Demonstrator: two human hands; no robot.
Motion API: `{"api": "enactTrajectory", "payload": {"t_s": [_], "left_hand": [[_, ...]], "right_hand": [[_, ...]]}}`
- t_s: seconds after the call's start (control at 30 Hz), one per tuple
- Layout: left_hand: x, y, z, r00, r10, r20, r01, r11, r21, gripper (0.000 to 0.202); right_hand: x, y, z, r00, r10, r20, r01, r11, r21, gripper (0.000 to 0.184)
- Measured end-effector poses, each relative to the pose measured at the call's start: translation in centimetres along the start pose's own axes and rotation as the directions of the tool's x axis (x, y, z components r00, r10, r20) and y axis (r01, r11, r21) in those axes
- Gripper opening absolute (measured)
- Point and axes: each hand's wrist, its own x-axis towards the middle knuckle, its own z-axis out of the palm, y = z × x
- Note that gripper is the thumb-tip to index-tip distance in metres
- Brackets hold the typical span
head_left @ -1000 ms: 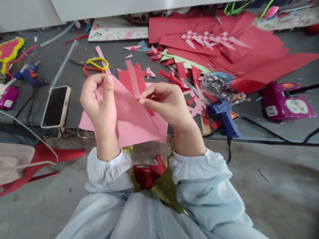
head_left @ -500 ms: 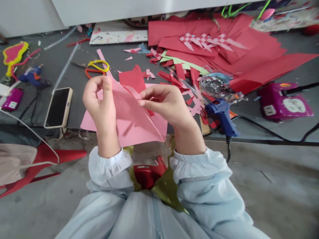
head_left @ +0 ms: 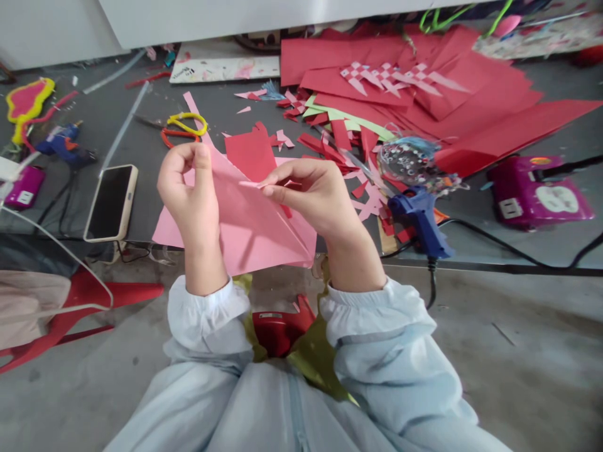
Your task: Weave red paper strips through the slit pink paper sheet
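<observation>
Both my hands hold a pink paper sheet [head_left: 249, 226] up over the near edge of the grey table [head_left: 141, 144]. My left hand [head_left: 188, 188] pinches the sheet's upper left corner, thumb on the near face. My right hand [head_left: 311, 191] is closed on the sheet's right edge and on a narrow pink strip [head_left: 252, 184] that now lies folded down flat towards the left. Light blue sleeves cover both wrists.
A phone [head_left: 112, 202] lies left of my hands. A blue glue gun [head_left: 421, 216] with its cord sits to the right, beside a clear bag of googly eyes [head_left: 409, 160]. Red paper sheets [head_left: 424, 94], cut scraps, scissors [head_left: 181, 125] and a purple power box [head_left: 537, 194] cover the table.
The pink strip stood upright a second ago; my right hand has bent it down and leftward until it lies nearly flat. My left hand has kept its grip on the sheet.
</observation>
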Motion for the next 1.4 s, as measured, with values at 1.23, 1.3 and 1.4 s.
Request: {"api": "enactTrajectory", "payload": {"t_s": [1.23, 1.3, 1.4], "left_hand": [[0.3, -1.4, 0.1, 0.999, -0.046, -0.001, 0.046, 0.998, -0.036, 0.028], [0.3, -1.4, 0.1, 0.999, -0.042, -0.007, 0.042, 0.999, -0.033, 0.028], [0.3, -1.7, 0.1, 0.999, -0.045, -0.007, 0.045, 0.999, -0.023, 0.028]], "right_hand": [[0.1, 0.0, -0.8, 0.985, 0.160, 0.061, -0.153, 0.983, -0.105, 0.020], [0.1, 0.0, -0.8, 0.985, 0.158, 0.069, -0.150, 0.983, -0.104, 0.021], [0.1, 0.0, -0.8, 0.987, 0.140, 0.076, -0.133, 0.987, -0.091, 0.017]]}}
